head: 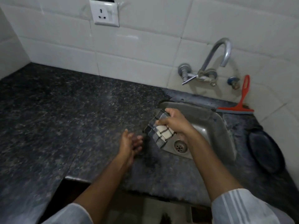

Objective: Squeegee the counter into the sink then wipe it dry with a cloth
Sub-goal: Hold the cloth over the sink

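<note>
My right hand [174,121] grips a grey and white checked cloth [159,131] and holds it over the left rim of the steel sink [215,126]. My left hand [131,142] hovers open just left of the cloth, fingers spread, above the dark speckled granite counter [72,113]. The red squeegee [239,104] leans against the tiled wall behind the sink's far right corner, its blade on the counter. Part of the cloth is hidden under my right hand.
A curved metal tap [216,57] juts from the white tiled wall above the sink. A dark round plate [265,151] lies on the counter to the right of the sink. A wall socket [105,13] is at the top. The counter's front edge has a notch [71,178].
</note>
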